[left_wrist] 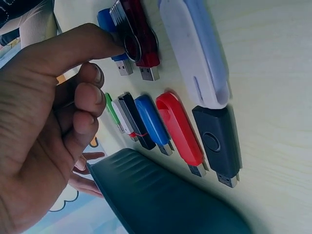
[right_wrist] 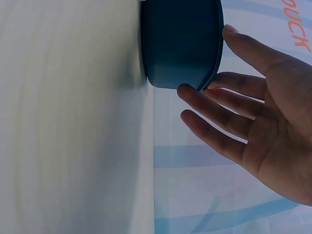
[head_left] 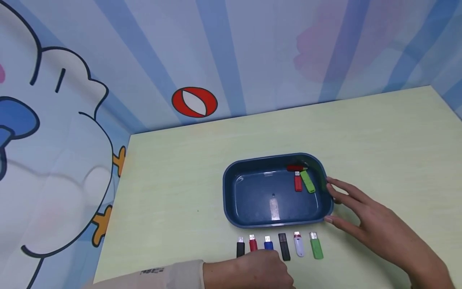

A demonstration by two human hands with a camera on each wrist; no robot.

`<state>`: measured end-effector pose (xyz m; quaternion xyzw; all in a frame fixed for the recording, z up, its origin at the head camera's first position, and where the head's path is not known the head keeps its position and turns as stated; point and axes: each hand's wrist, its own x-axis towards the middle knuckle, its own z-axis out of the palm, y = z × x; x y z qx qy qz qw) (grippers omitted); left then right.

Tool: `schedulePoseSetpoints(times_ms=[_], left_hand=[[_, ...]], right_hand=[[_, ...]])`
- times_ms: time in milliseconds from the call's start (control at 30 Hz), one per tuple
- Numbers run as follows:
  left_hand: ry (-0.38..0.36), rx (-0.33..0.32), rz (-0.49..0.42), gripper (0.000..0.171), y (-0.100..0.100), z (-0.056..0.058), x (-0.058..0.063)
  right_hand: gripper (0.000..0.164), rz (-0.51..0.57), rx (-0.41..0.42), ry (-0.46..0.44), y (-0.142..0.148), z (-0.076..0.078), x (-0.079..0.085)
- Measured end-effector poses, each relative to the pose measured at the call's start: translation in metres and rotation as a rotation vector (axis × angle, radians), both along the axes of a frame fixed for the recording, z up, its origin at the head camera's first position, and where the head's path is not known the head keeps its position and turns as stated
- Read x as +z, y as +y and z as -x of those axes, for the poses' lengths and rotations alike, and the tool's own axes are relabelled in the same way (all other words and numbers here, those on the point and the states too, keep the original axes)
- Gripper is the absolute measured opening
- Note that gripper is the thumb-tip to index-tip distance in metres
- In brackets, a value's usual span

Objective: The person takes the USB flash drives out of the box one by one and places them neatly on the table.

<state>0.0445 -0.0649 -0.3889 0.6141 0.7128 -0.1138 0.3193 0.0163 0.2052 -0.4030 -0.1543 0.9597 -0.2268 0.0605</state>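
In the head view my right hand (head_left: 379, 228) rests straight fingertips and thumb against the right end of a blue plastic bin (head_left: 275, 224). Two red USB sticks (head_left: 298, 184) and a light green one (head_left: 308, 182) lie inside it. Down in front, my left hand (head_left: 260, 269) is over the table with curled fingers. In the left wrist view its extended digit overlaps a dark red USB stick with a metal swivel cover (left_wrist: 146, 39); I cannot tell whether it grips the stick. A blue USB stick (left_wrist: 105, 20) and a white-and-lavender one (left_wrist: 195, 53) lie close by.
Between bin and left hand runs a row of USB sticks: black (head_left: 240, 249), red (head_left: 253, 243), blue (head_left: 268, 245), dark (head_left: 284, 247), white (head_left: 299, 246) and green (head_left: 316, 247). A cartoon-printed wall (head_left: 260, 52) stands behind the pale table (head_left: 173, 180).
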Motion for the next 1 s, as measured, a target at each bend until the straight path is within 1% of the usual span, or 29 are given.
schedulePoseSetpoints(times_ms=[67, 167, 233, 300, 400, 433, 533, 633, 733, 900, 1000], left_hand=[[-0.01, 0.0, -0.005, 0.025, -0.001, 0.001, 0.001], [-0.069, 0.027, -0.006, 0.028, -0.003, 0.007, 0.006], [-0.113, 0.069, -0.019, 0.029, -0.006, 0.017, 0.013], [-0.131, 0.128, -0.057, 0.032, -0.01, 0.029, 0.021], [-0.08, 0.198, -0.157, 0.033, -0.02, 0.046, 0.034], [-0.051, 0.211, -0.186, 0.031, -0.022, 0.05, 0.038], [0.005, 0.241, -0.234, 0.028, -0.028, 0.058, 0.047], [0.032, 0.257, -0.239, 0.027, -0.029, 0.063, 0.053], [0.055, 0.263, -0.239, 0.029, -0.029, 0.066, 0.057], [0.069, 0.282, -0.252, 0.03, -0.029, 0.073, 0.061], [0.072, 0.302, -0.26, 0.029, -0.029, 0.077, 0.061]], right_hand=[[0.078, -0.001, 0.001, 0.003, 0.0, -0.001, 0.0], [0.078, -0.005, 0.004, 0.003, 0.001, -0.001, 0.0], [0.078, -0.015, 0.003, -0.005, 0.001, -0.001, 0.0], [0.078, -0.008, 0.002, 0.001, 0.001, 0.0, 0.0], [0.077, 0.0, 0.003, 0.004, 0.002, 0.0, 0.001], [0.076, 0.007, 0.004, 0.008, 0.002, 0.0, 0.0], [0.076, 0.009, 0.006, 0.009, 0.002, 0.0, 0.0], [0.076, 0.016, 0.007, 0.022, 0.002, 0.0, 0.0], [0.075, 0.013, 0.008, 0.022, 0.002, 0.0, 0.0], [0.076, 0.012, 0.007, 0.007, 0.002, 0.0, 0.0], [0.077, 0.009, 0.002, -0.019, 0.002, 0.001, 0.0]])
